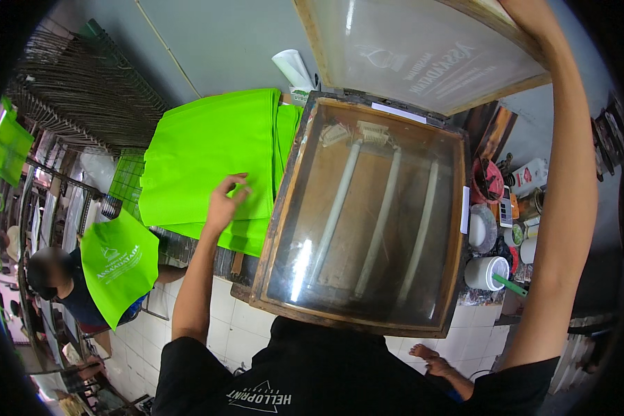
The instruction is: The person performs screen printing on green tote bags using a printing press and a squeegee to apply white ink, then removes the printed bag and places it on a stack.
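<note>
With its lower edge at the far side of a wooden light box, a screen printing frame (pixel 437 52) stands tilted up. My right hand (pixel 527 15) grips its upper right edge; the fingertips are partly hidden by the frame and the picture's rim. My left hand (pixel 227 201) hovers over or touches a stack of bright green fabric bags (pixel 208 149), its fingers loosely bent and apart, holding nothing; contact is hard to tell. The glass-topped light box (pixel 367 222), with three tubes inside, lies in front of me, right of the bags.
Right of the box stand a white tub (pixel 482 274) with a green-handled tool, a pink bowl (pixel 489 179) and several small containers. A co-worker (pixel 62 284) at left is beside a printed green bag (pixel 118 267). A wire drying rack (pixel 83 83) fills the far left.
</note>
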Action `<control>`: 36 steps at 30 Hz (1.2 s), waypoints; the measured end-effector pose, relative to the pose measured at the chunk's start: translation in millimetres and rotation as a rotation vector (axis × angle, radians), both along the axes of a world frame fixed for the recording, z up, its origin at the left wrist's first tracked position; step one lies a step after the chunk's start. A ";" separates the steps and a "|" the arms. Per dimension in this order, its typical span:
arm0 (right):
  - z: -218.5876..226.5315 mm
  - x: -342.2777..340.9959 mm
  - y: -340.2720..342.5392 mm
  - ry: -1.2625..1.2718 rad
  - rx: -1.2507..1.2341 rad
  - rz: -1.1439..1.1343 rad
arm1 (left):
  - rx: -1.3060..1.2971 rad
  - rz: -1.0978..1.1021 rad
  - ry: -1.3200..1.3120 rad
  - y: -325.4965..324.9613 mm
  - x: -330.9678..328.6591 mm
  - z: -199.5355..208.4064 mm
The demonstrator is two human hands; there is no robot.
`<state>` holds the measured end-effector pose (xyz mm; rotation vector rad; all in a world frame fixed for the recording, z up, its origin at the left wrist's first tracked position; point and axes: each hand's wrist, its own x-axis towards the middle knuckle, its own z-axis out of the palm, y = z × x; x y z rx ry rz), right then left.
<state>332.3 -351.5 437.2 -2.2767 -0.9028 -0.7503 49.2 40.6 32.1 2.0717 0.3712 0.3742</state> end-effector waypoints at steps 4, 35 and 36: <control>4.8 -2.7 2.9 -0.023 -0.088 0.002 | 1.066 -0.401 0.232 -32.0 -11.5 -28.1; 6.3 54.0 -7.2 -0.168 -0.129 0.062 | 0.055 -0.865 -0.072 -394.9 10.7 10.0; 5.8 58.3 -5.4 -0.215 -0.149 0.051 | -0.022 -0.825 -0.063 -391.5 44.1 15.4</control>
